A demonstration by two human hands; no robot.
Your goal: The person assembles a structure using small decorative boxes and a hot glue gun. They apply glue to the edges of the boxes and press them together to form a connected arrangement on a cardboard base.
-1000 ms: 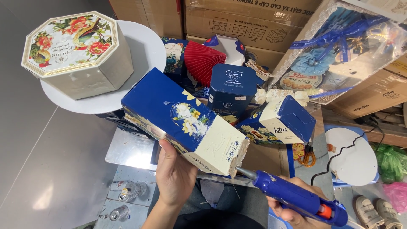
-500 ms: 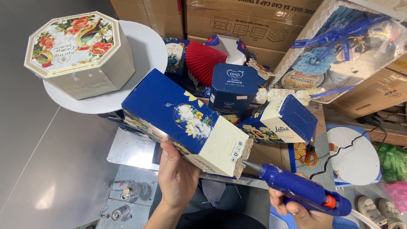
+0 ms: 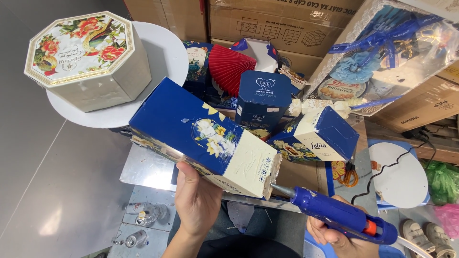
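Above a steel worktable [image 3: 143, 167], a long dark-blue carton [image 3: 203, 136] with a white-flower print and a cream end is held tilted. Behind the carton, up and left, an octagonal cream tin [image 3: 86, 59] with red blossoms sits on a round white stand [image 3: 162, 57]; beyond its cream end stand a smaller blue hexagonal box [image 3: 263, 98] and a red pleated fan [image 3: 229, 69]. The left hand [image 3: 198, 200] clasps the carton from beneath, fingers mostly hidden. The right hand [image 3: 334, 234], partly cut off, is wrapped around a blue glue gun [image 3: 342, 217], its metal nozzle touching the carton's cream end.
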